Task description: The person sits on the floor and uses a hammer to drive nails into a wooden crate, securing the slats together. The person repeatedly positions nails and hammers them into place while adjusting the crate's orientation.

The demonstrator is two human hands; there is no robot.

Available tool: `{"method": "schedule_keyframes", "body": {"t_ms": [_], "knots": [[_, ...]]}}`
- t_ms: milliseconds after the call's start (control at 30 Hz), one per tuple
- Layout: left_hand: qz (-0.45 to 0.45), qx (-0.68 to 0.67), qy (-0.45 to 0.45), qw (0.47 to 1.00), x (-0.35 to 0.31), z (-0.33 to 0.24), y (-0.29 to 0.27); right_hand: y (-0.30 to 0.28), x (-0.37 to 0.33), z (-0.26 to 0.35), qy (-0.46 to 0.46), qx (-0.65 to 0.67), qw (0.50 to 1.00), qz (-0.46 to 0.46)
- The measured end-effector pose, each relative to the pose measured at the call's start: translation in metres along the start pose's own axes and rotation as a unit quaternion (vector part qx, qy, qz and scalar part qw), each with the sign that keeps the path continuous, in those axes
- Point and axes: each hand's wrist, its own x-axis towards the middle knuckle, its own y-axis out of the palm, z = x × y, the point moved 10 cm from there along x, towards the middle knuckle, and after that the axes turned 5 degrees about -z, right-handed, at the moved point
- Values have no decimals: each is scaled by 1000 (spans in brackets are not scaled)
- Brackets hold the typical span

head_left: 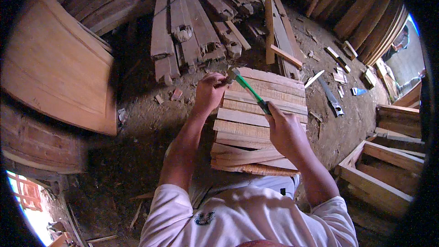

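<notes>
Filling the upper left of the frame, a broad curved wooden panel leans over the dirt floor. At centre lies a slatted wooden pallet. The right hand is wrapped tight around the green-handled hammer, its head at the pallet's upper left corner. The left hand, fingers pinched narrow, touches that corner beside the hammer head. An open wooden box sits lower right.

A slatted panel lies on the ground just ahead of the person. Beyond it, farther off, planks lie side by side. A broad board leans at the left. An open wooden frame sits at the near right, offcuts scattered behind it.
</notes>
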Motion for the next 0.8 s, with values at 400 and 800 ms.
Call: {"method": "schedule_keyframes", "body": {"t_ms": [400, 800], "knots": [[33, -308, -259, 915, -47, 67, 18, -14, -12, -2, -10, 51, 998, -44], [162, -477, -433, 747, -108, 1, 34, -5, 6, 5, 9, -49, 998, 26]]}}
